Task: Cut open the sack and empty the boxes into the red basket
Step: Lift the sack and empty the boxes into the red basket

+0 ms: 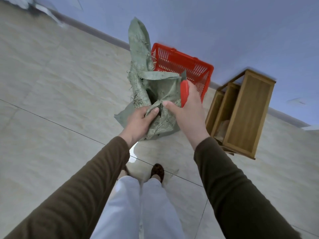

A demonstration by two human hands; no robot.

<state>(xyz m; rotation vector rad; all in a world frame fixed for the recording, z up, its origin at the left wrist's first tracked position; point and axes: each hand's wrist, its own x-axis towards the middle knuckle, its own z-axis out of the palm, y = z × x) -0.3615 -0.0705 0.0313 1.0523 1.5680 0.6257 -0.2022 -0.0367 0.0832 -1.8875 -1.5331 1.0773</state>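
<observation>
You stood in what looked like a plain room of a home or storeroom; which one could not be told. The floor (51,83) was of large pale glossy tiles, a grey skirting (96,32) ran along a bare bluish wall (224,23), and a small wooden cabinet (246,114) stood at the right near that wall.
</observation>
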